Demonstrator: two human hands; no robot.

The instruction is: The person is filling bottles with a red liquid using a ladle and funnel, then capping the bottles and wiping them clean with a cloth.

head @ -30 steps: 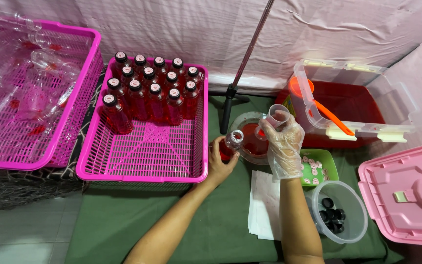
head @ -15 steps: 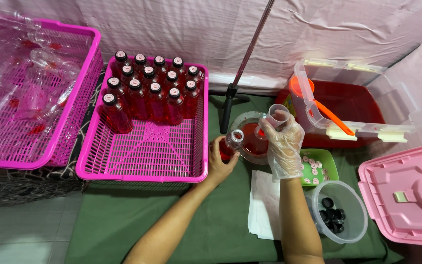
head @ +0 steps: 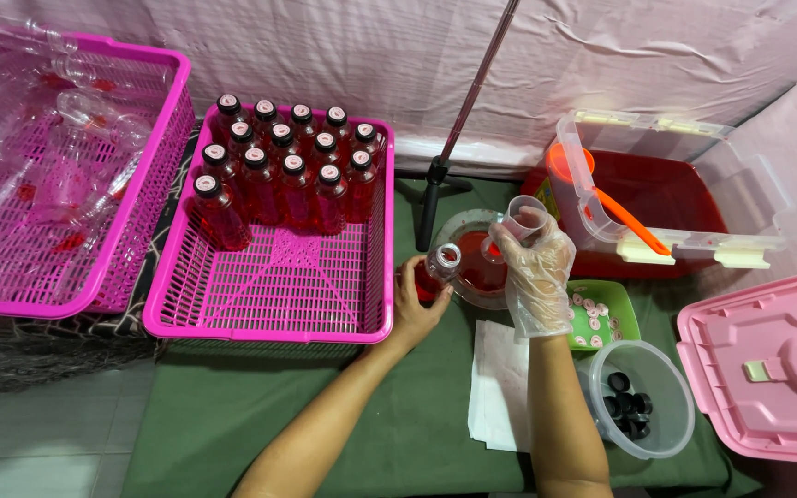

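Very little has changed over the last second. My left hand (head: 415, 312) is in the same place, its fingers closed round the lower part of the small clear bottle (head: 439, 269). The bottle stands uncapped on the green worktop (head: 232, 415), just beside the right-hand wall of the pink basket (head: 269, 330) and touching or nearly touching the glass bowl (head: 458, 229) of red liquid.

My gloved right hand (head: 535, 272) has not moved either. Its fingers are pinched on a little clear pouring cup (head: 520, 212), held above the bowl and slightly right of the bottle's mouth. I cannot tell whether anything is running from the cup. The bottle shows red only low down, near my palm, and I see no rise in that level between the pictures. So this reads as a pause with both hands holding, not a finished fill.

The capped red bottles (head: 279, 171) in the back of the basket look the same in number and position. The big basket of empty bottles (head: 57, 175) on the left is undisturbed.

To the right are the clear tub (head: 758, 207) of red liquid with its orange ladle (head: 631, 221), the green tray (head: 622, 312), the round container of black caps (head: 634, 401) and the pink lid (head: 767, 369). All of them lie as they did.
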